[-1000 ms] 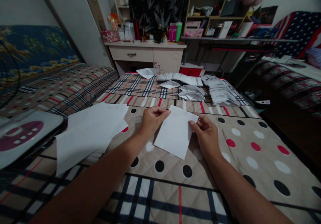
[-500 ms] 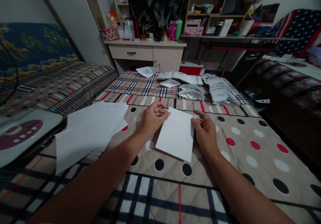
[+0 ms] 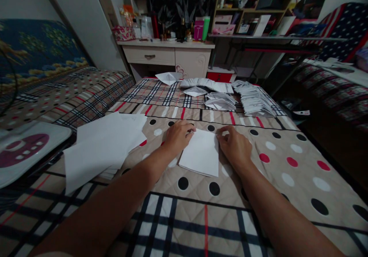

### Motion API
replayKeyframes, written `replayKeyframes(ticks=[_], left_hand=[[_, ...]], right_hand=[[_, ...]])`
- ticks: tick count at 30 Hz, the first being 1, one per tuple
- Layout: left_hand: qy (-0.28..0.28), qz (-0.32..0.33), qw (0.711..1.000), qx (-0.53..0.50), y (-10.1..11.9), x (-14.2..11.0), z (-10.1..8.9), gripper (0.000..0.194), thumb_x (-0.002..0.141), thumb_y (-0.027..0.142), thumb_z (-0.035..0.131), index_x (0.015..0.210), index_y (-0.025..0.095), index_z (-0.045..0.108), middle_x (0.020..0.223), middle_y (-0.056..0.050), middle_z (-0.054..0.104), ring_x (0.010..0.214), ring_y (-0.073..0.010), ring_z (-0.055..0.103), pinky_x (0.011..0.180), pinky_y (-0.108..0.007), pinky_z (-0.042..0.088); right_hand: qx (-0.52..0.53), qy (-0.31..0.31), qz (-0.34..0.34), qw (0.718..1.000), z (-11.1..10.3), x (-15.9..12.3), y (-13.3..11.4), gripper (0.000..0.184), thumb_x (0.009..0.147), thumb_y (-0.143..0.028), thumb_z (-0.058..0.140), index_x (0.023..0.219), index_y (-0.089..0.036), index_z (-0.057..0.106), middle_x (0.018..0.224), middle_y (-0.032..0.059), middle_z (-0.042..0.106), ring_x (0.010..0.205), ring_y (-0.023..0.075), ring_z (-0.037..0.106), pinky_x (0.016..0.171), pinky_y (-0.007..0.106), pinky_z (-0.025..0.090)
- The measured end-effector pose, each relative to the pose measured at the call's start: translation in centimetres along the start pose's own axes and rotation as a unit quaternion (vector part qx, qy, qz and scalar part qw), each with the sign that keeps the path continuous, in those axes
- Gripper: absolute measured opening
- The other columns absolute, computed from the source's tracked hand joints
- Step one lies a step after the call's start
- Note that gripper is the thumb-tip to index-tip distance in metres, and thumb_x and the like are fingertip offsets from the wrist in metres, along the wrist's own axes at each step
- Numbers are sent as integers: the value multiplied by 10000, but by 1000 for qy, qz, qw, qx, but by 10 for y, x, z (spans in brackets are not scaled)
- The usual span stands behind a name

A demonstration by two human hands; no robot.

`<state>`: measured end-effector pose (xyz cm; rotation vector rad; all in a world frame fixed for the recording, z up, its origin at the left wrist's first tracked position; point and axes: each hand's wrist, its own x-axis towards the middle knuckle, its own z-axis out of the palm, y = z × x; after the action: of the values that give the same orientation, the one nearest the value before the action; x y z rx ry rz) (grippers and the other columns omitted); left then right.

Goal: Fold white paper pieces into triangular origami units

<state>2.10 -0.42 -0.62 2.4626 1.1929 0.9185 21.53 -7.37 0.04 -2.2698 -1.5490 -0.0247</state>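
Note:
A folded white sheet of paper (image 3: 201, 153) lies flat on the quilted bedspread (image 3: 230, 195) between my hands. My left hand (image 3: 178, 136) rests on its upper left corner with the fingers curled down onto it. My right hand (image 3: 234, 145) presses on the sheet's upper right edge, fingers bent and together. A loose stack of blank white sheets (image 3: 100, 145) lies to the left of my left forearm.
Several piles of folded paper pieces (image 3: 230, 96) sit at the far end of the bed. A white and maroon device (image 3: 25, 149) lies at the left edge. A dresser (image 3: 166, 57) and cluttered shelves (image 3: 247, 15) stand beyond the bed.
The sheet was held tilted between both hands; it has since been folded smaller and laid flat, and both hands have come down to press on its top edge.

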Motion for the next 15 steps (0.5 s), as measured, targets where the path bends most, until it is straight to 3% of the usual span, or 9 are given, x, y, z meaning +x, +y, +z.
replayKeyframes(ticks=[3,8,12,15], left_hand=[[13,51,999,10,-4,1,2,141,791,96,624,826,191,722,1067,-91,611,1067,-252,543,929,-393,455],[-88,136,986,-23,-10,5,1,285,818,0,504,849,192,714,958,-48,674,971,-199,599,904,-366,434],[-104,136,985,21,-10,4,-8,139,835,188,647,940,238,724,1057,-33,690,1081,-240,568,948,-423,353],[-125,124,984,30,-13,5,-15,199,764,322,755,956,277,732,1110,-14,674,1125,-256,537,949,-427,326]], right_hand=[[1,7,-23,1000,1,0,2,194,849,-297,564,985,-274,701,789,51,716,714,248,630,563,317,324],[47,51,-212,975,5,-1,2,288,818,-82,500,862,-212,753,1076,86,700,1054,274,562,795,372,456],[57,10,-285,957,8,-9,3,450,750,21,452,1022,-189,742,1208,78,684,1202,290,515,968,455,423],[53,-46,-306,950,3,-19,5,588,698,51,435,1178,-186,680,1313,67,636,1262,280,514,1078,530,339]])
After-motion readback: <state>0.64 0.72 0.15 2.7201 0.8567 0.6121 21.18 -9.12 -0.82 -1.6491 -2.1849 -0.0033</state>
